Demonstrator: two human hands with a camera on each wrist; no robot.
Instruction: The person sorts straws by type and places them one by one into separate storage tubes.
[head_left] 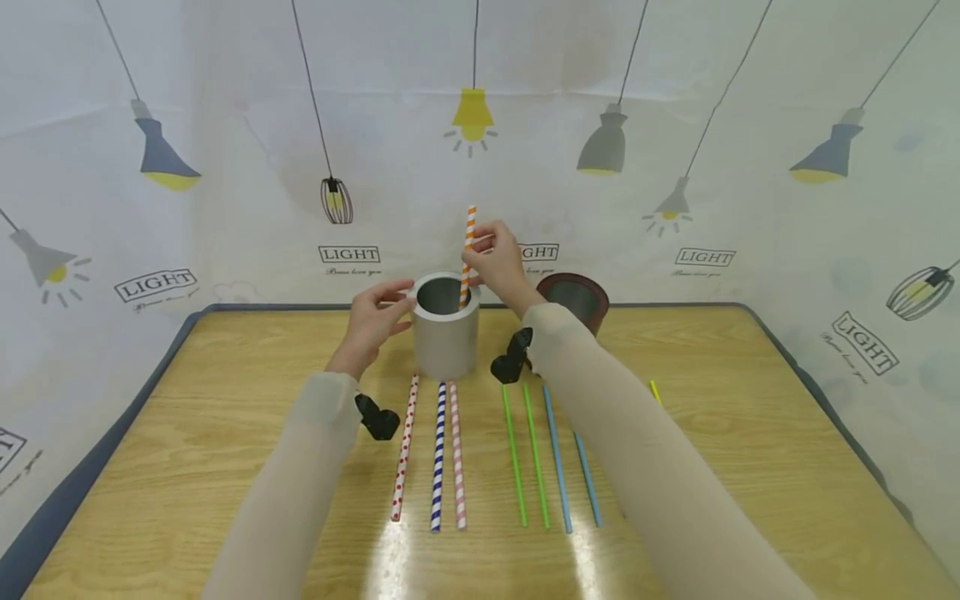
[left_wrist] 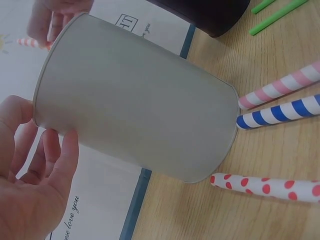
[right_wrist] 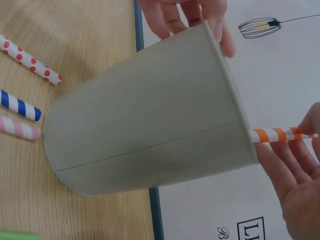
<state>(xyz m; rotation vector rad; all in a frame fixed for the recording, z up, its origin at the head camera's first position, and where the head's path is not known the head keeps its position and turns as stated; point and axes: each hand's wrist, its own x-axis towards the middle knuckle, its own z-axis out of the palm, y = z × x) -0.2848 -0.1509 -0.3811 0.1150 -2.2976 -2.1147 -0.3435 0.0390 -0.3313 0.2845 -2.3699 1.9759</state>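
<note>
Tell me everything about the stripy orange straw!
The orange-and-white striped straw looks like paper. It stands nearly upright, its lower end inside the grey cup near the table's far edge, its upper part poking above the rim. The right hand pinches it just above the rim. Its bottom end is hidden inside the cup.

Grey cup [right_wrist: 150,135] standing on wooden desk [right_wrist: 65,40], seam line along side. Orange-striped straw [right_wrist: 277,134] sticking out past rim, pinched by right hand [right_wrist: 295,180]. Left hand [right_wrist: 190,17] fingers [right_wrist: 222,32] touching rim on far side. Near cup base: red-dotted straw [right_wrist: 30,62], blue-striped straw [right_wrist: 19,106], pink-striped straw [right_wrist: 19,128]. Lamp-print backdrop [right_wrist: 280,65] behind.
</note>
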